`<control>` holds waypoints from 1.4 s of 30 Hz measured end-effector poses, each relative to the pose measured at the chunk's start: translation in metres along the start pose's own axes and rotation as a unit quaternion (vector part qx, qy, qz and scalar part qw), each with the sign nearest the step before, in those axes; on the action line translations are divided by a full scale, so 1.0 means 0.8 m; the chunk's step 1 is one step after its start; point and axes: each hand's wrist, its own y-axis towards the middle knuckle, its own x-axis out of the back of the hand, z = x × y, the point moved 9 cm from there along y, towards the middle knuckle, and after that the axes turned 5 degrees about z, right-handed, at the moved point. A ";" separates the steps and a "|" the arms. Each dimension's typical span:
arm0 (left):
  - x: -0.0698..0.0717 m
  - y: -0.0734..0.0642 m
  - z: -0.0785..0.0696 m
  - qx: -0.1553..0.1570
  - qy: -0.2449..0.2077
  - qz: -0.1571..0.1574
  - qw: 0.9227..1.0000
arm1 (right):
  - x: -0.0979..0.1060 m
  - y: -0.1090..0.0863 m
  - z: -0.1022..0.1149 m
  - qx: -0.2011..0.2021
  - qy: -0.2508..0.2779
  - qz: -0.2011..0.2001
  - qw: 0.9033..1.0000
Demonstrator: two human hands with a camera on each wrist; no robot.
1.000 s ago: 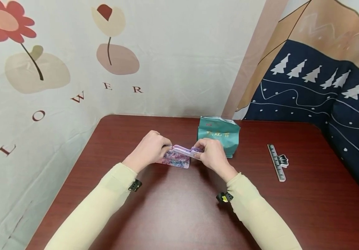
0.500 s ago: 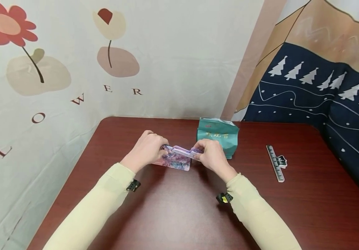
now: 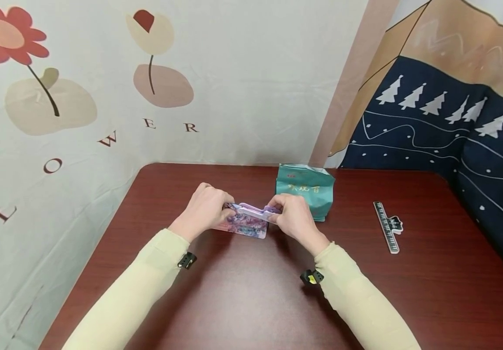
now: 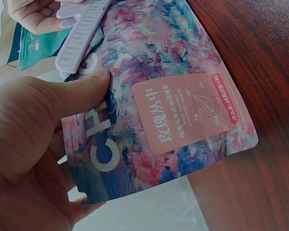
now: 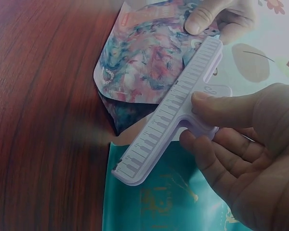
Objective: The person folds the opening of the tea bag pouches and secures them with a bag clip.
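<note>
A pink and blue tea pouch point(image 3: 247, 226) with a paint-like print stands near the middle of the table. My left hand point(image 3: 205, 206) pinches its top edge, thumb on the printed front point(image 4: 183, 57) in the left wrist view. My right hand point(image 3: 296, 214) pinches the handles of a lilac bag clip point(image 3: 251, 211) patterned with piano keys. In the right wrist view this long clip point(image 5: 166, 113) slants along the pouch's top edge, one end close to the left fingers. Whether its jaws enclose the edge, I cannot tell.
Right behind my right hand stands a teal tea bag point(image 3: 317, 194) with gold lettering. A black-and-white piano-key clip point(image 3: 387, 228) lies farther right on the brown table point(image 3: 251, 296). Printed cloth point(image 3: 251, 97) hangs behind the table.
My left hand has shifted slightly left along the pouch's top, uncovering more of its print. My right hand and the lilac clip have moved a little left.
</note>
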 end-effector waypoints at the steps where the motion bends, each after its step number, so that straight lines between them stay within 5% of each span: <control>1: 0.000 0.000 0.001 0.000 -0.001 -0.001 1.000 | 0.000 0.000 0.000 -0.003 0.001 0.001 1.000; 30: -0.003 0.002 0.006 -0.011 -0.036 -0.001 0.999 | -0.005 0.005 0.011 0.000 0.012 -0.002 1.000; 42: -0.010 0.004 0.021 0.033 -0.081 0.021 0.996 | -0.005 0.006 0.017 0.006 0.016 -0.013 1.000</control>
